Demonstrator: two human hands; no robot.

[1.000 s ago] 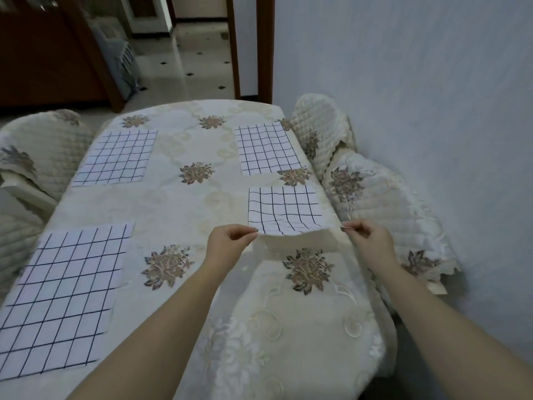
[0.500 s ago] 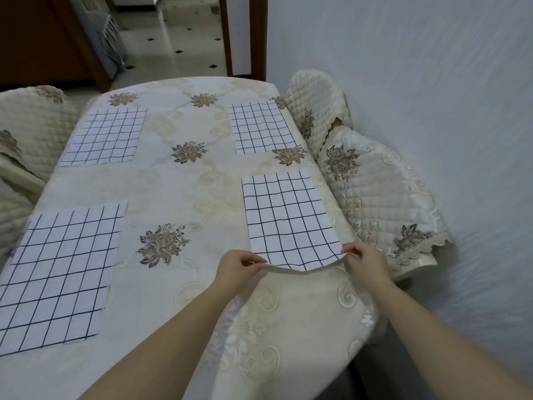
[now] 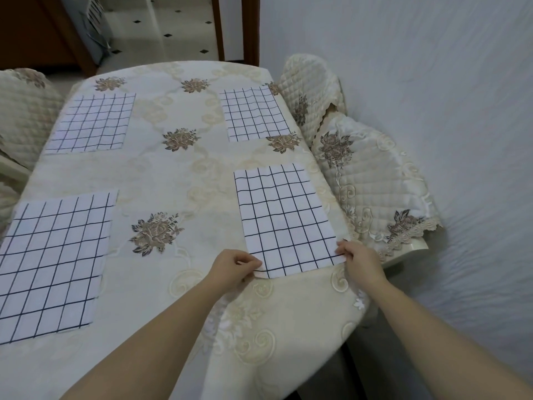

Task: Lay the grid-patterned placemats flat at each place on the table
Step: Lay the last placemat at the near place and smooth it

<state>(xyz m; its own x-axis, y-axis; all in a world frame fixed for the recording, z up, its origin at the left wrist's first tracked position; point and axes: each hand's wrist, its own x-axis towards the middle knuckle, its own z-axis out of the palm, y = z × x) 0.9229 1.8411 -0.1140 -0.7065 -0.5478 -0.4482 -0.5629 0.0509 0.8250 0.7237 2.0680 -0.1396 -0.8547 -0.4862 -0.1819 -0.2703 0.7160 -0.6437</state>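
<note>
A white placemat with a dark grid, the near right placemat, lies flat on the cream flowered tablecloth by the right edge. My left hand pinches its near left corner and my right hand pinches its near right corner. Three more grid placemats lie flat: the near left placemat, the far left placemat and the far right placemat.
Quilted cream chair covers stand along the right side and the left side of the table. A pale wall runs close on the right. Beyond the table's far end are a tiled floor and a wooden door frame.
The near right placemat, folded over and held up a second ago, has been drawn toward me and spread out flat. Both hands moved nearer the table's front edge with its corners.
</note>
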